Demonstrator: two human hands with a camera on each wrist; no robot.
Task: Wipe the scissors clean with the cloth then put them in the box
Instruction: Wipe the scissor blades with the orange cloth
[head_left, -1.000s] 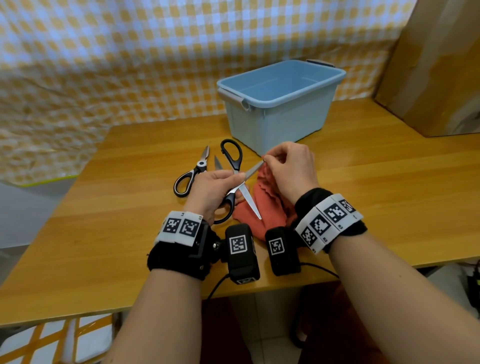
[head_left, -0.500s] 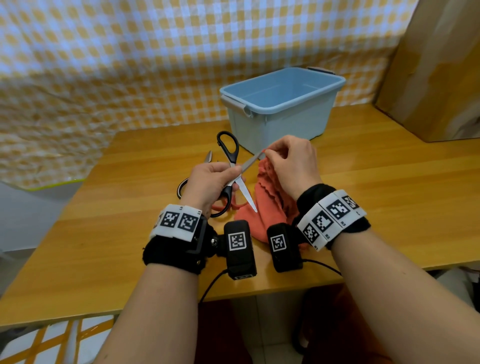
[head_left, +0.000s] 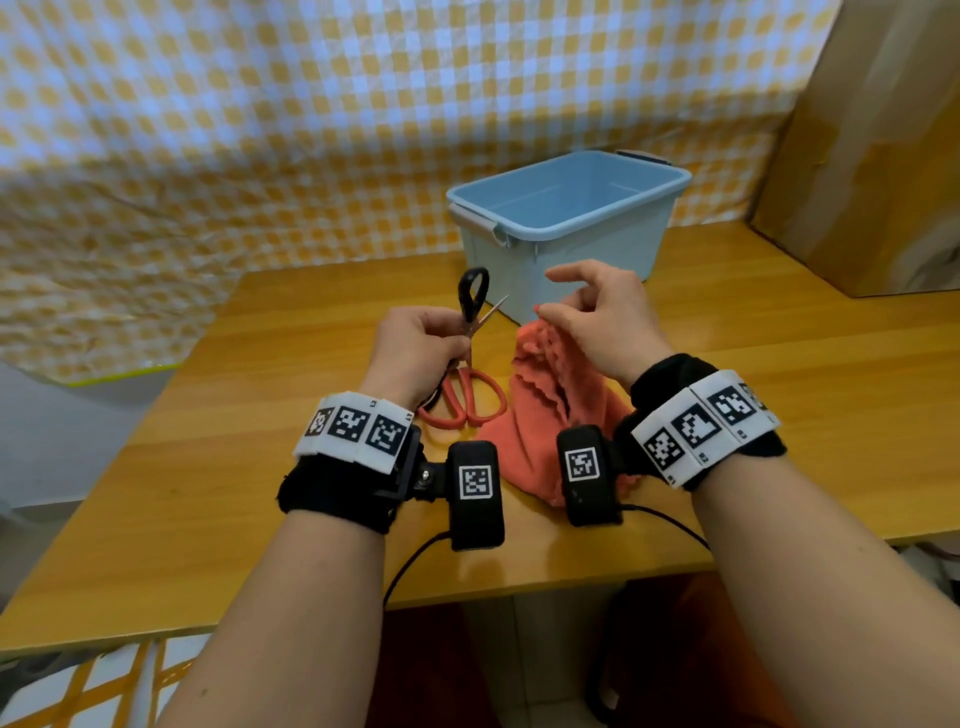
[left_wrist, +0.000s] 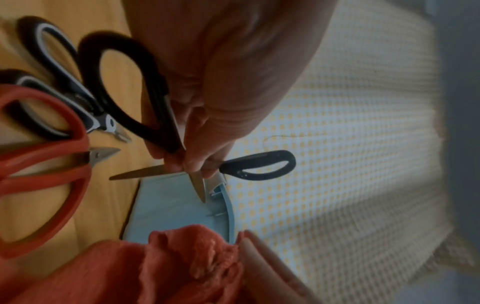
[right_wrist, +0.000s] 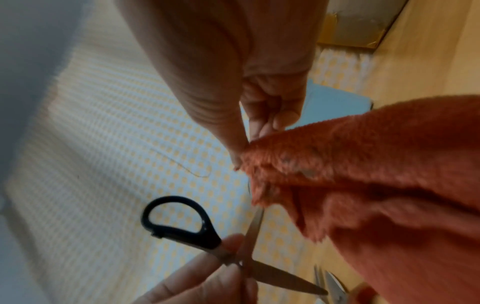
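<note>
Since half a second ago the right hand has lifted its pinch of cloth off the blade, and the red-handled scissors now show from under the left wrist. Furthest left in the left wrist view lie black-and-white-handled scissors (left_wrist: 64, 86) on the wooden table (head_left: 182, 467), with the red-handled scissors (head_left: 465, 397) beside them. The left hand (head_left: 415, 348) grips the black-handled steel scissors (head_left: 474, 306) at the pivot, blades spread wide open, one loop pointing up. Next comes the orange terry cloth (head_left: 545, 410), heaped on the table with its top edge pinched between thumb and fingertips of the right hand (head_left: 602, 317) — the index finger is raised free. Behind both stands the pale blue plastic box (head_left: 566, 218).

Wiping looks part done. To do it well, I would fold cloth over one blade and draw from pivot to tip, fingers behind the spine — never across the edge — then repeat on the other blade, close the scissors and lower them into the box.
</note>
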